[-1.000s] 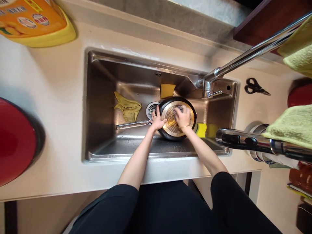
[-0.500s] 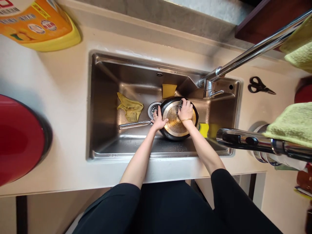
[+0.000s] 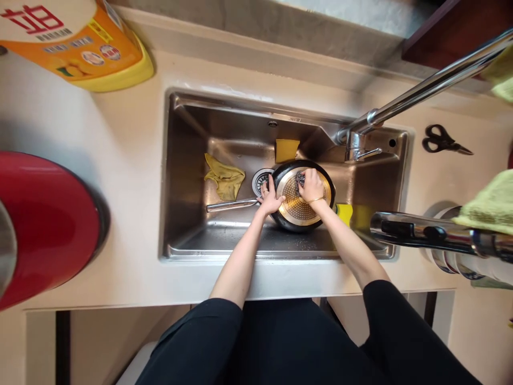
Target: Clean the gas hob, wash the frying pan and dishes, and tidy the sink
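Pan lies upside down in the steel sink, its base facing up and its handle pointing left; my left hand rests on the rim beside the handle, fingers spread; my right hand has its fingers curled round a dark scourer against the base; a yellow cloth lies left of the drain.

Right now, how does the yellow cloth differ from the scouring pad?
The scouring pad is dark grey, the cloth yellow. The pad sits in the right hand against the upturned pan, while the cloth lies crumpled and untouched. The cloth looks larger than the pad's visible part. Both are within the sink.
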A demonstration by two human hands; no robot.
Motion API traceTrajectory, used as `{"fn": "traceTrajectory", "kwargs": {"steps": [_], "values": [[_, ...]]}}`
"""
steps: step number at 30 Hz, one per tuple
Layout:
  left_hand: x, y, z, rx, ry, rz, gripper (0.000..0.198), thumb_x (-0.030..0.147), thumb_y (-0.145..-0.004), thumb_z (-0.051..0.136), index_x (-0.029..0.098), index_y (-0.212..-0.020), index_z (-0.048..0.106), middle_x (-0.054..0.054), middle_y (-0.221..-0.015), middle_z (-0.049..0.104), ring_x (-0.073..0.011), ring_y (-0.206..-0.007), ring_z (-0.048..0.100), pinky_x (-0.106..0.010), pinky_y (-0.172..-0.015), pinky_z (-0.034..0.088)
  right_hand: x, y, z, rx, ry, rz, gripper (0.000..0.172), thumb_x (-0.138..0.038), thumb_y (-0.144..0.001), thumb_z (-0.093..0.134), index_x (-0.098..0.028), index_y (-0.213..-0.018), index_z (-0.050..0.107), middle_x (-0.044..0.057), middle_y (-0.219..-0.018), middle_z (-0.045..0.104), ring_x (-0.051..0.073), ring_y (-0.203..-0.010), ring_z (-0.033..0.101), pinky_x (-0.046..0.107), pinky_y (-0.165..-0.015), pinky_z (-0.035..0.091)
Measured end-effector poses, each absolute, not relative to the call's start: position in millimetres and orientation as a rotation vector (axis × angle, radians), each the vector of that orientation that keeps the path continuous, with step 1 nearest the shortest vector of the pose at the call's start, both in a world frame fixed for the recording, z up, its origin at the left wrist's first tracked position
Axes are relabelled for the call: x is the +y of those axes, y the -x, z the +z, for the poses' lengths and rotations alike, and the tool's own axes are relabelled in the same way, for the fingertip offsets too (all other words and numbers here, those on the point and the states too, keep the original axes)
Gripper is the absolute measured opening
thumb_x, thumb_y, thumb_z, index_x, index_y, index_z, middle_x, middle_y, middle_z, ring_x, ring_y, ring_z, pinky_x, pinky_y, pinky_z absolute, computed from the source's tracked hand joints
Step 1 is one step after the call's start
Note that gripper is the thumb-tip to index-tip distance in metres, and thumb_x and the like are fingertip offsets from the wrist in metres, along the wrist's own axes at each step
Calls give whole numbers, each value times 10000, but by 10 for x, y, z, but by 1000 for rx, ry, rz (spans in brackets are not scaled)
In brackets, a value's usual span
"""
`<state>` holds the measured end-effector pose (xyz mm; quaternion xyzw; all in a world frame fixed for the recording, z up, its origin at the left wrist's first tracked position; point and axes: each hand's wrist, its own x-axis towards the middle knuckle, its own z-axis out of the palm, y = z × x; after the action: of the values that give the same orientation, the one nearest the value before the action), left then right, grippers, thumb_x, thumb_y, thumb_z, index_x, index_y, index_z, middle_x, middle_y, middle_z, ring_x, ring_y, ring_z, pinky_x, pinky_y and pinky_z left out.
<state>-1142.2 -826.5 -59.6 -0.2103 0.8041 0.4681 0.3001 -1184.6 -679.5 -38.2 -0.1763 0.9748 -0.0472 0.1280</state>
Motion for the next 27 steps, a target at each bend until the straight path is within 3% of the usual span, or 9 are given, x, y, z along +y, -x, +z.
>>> {"fn": "traceTrajectory", "kwargs": {"steps": [5, 9, 13, 17, 21, 25, 27], "values": [[-8276, 11411, -598, 2137, 557, 1272, 957, 278, -776, 588, 289, -1501, -37, -176, -1579, -36, -314, -1449, -89, -644, -1077, 36, -6843, 11907, -363, 2740, 689, -124, 268, -264, -840, 557, -170, -1085, 505, 128, -1081, 525, 229, -916, 502, 303, -695, 442], [-8284, 11408, -587, 2132, 546, 1278, 942, 278, -788, 576, 275, -1502, -38, -177, -1578, -59, -321, -1446, -99, -652, -1072, 33, -6878, 11974, -340, 2870, 386, -25, 307, -228, -841, 539, -137, -1128, 479, 162, -1113, 506, 231, -895, 507, 312, -685, 439], [-8286, 11402, -592, 2136, 542, 1271, 925, 269, -799, 559, 261, -1504, -40, -184, -1577, -49, -311, -1447, -102, -647, -1075, 39, -6903, 11941, -322, 2748, 625, -69, 314, -253, -828, 574, -177, -1120, 486, 135, -1117, 509, 232, -927, 498, 293, -668, 430], [-8282, 11390, -622, 2139, 551, 1280, 936, 293, -790, 579, 258, -1505, -24, -190, -1576, -32, -320, -1447, -94, -643, -1077, 35, -6874, 11872, -330, 2852, 355, 12, 317, -239, -852, 534, -138, -1146, 467, 164, -1125, 494, 234, -923, 489, 309, -699, 425], [-8285, 11386, -630, 2144, 543, 1291, 948, 277, -784, 588, 268, -1503, -29, -180, -1578, -45, -314, -1447, -99, -631, -1083, 24, -6782, 11820, -370, 2737, 651, -51, 258, -274, -865, 525, -173, -1101, 501, 128, -1096, 515, 228, -933, 485, 298, -712, 415], [-8291, 11391, -615, 2133, 541, 1298, 928, 275, -798, 569, 277, -1501, -37, -181, -1577, -55, -314, -1446, -107, -649, -1072, 25, -6678, 11776, -410, 2887, 315, 24, 317, -235, -830, 556, -137, -1125, 490, 145, -1098, 508, 227, -915, 484, 301, -713, 413], [-8293, 11392, -617, 2137, 541, 1290, 923, 276, -797, 571, 279, -1502, -26, -179, -1577, -62, -317, -1445, -111, -650, -1071, 20, -6646, 11681, -421, 2866, 399, -6, 316, -256, -830, 561, -147, -1121, 499, 137, -1092, 513, 228, -921, 483, 295, -706, 416]]}}
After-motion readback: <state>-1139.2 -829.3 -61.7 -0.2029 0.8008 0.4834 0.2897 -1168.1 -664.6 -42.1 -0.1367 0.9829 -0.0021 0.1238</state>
